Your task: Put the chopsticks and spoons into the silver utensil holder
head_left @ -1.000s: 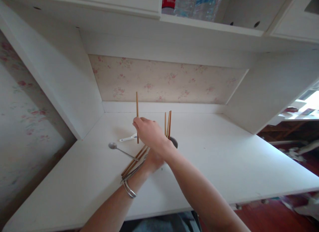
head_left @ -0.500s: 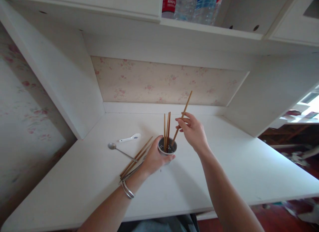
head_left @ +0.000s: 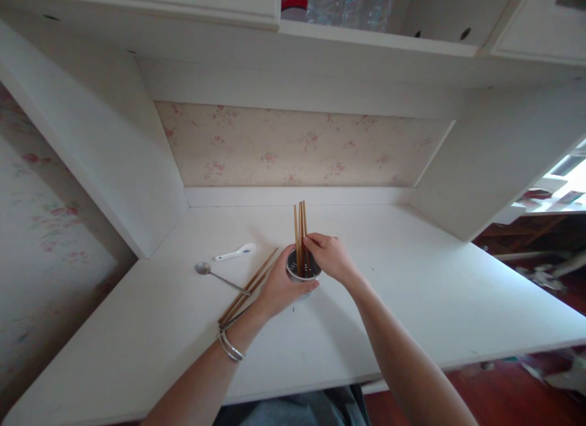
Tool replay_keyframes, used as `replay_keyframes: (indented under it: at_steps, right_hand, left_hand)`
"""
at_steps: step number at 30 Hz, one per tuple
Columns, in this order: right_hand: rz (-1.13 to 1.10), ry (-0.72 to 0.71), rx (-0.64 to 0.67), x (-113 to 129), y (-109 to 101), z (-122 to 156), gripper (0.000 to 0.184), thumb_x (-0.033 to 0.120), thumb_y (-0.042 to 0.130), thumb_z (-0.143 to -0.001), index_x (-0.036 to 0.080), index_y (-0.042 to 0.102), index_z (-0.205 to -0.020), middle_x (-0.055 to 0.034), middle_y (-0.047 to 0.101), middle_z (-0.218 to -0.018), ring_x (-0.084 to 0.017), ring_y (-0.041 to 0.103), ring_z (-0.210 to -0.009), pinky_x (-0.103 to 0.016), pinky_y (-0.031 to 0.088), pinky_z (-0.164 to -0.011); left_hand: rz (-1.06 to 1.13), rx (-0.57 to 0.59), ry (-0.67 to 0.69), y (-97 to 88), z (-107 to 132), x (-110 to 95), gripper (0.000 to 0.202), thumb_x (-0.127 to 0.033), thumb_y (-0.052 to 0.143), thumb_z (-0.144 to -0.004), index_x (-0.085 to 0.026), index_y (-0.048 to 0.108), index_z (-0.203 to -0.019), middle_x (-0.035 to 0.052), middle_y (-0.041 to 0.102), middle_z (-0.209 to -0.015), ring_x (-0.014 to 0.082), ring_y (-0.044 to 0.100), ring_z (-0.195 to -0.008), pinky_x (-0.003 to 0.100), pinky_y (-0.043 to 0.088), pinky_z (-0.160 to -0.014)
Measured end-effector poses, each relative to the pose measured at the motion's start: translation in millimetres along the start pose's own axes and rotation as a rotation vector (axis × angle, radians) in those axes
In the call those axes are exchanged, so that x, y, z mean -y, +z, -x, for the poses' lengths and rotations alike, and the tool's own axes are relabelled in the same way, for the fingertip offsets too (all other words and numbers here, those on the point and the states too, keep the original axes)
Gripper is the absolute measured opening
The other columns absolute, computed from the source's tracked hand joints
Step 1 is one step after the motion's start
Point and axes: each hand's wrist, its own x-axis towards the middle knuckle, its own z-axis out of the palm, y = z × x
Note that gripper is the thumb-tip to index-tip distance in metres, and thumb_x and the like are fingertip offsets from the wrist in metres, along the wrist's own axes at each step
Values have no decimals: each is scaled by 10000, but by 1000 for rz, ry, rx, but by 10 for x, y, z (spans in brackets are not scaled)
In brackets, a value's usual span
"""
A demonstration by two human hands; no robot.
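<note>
My left hand [head_left: 280,290] is wrapped round a metal utensil holder [head_left: 315,272] with holes in its bottom. Several wooden chopsticks [head_left: 301,227] stand in it, close together and nearly upright. Over the right side of the rim, my right hand [head_left: 332,256] pinches one of these chopsticks, its fingers closed against the bunch. More wooden chopsticks [head_left: 249,288] lie on the table left of the holder, partly hidden by my left hand and wrist. A long-handled metal spoon [head_left: 203,268] rests with its handle across them. Behind it lies a white soup spoon [head_left: 238,251] with a blue mark.
The white table [head_left: 394,316] has side panels and a low back ledge [head_left: 293,196] under floral wallpaper. Overhead runs a shelf [head_left: 375,40] with plastic bottles [head_left: 327,5] on it. A silver bangle [head_left: 230,348] circles my left wrist.
My right hand has moved left and down to the holder, bringing its chopstick from a slant to upright beside the others. My left hand keeps its hold. The view has shifted slightly.
</note>
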Motion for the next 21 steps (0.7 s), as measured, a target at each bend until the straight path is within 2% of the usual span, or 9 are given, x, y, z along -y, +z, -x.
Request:
replay_keyframes:
  at_steps: [4,10,17,21]
  right_hand:
    - [24,10,34,7,63,16,378,390,368,-906,215,659,-741,-23,684,-720,-144,569,-637,-234,349,-580]
    - [-28,3,4,-2,43,48,379,414,382,-900,230,683,-762,-17,689,-724,-156,581,-645,-246,362,-582]
    - [-130,-21,21,-51,65,88,390,436,409,-884,203,696,-760,-11,674,-682,-147,574,-632,-241,382,-573]
    - [-280,5,35,-131,112,139,376,447,436,-871,191,711,-858,-7,681,-710,-144,584,-642,-240,416,-591]
  left_hand:
    - [-46,20,61,9,-4,-75,763,-227,810,-568,-207,457,-1245,98,571,-1206,259,522,-1115,423,378,-995]
    - [-62,79,80,-40,-5,-157,776,-258,810,-576,-226,457,-1266,93,540,-1258,259,498,-1166,425,356,-1029]
    - [102,300,8,-187,-75,-110,841,-276,810,-586,-205,403,-1319,123,519,-1299,269,505,-1182,406,395,-1003]
    - [88,327,-8,-230,-80,-100,888,-254,825,-563,-197,383,-1331,134,479,-1341,276,473,-1217,411,373,-1030]
